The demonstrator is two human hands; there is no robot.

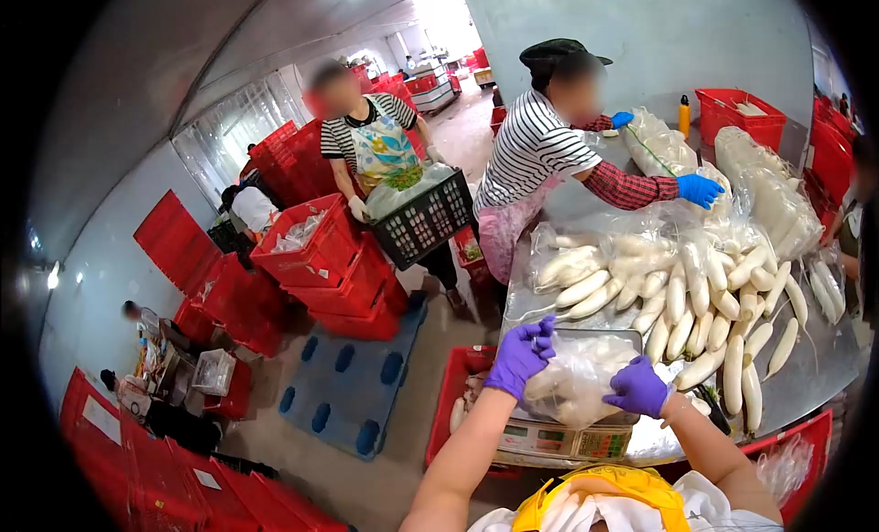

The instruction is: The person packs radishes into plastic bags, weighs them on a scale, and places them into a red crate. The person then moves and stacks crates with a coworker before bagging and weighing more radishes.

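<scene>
Left hand [520,358] loosely curled at radish bag [572,378]; right hand [639,388] half-curled against it; grips unclear

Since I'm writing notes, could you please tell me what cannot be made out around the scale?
In the head view:
Scale: display digits, too small and blurred.
Bag: exact number of contents, obscured by cloudy plastic.
Left hand: whether it grips plastic, too blurred.
Crate left of the scale: contents, partly hidden by left arm.

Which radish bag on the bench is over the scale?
The clear bag between the purple-gloved left hand and right hand; the other bags lie elsewhere on the metal bench, off the scale.
</scene>
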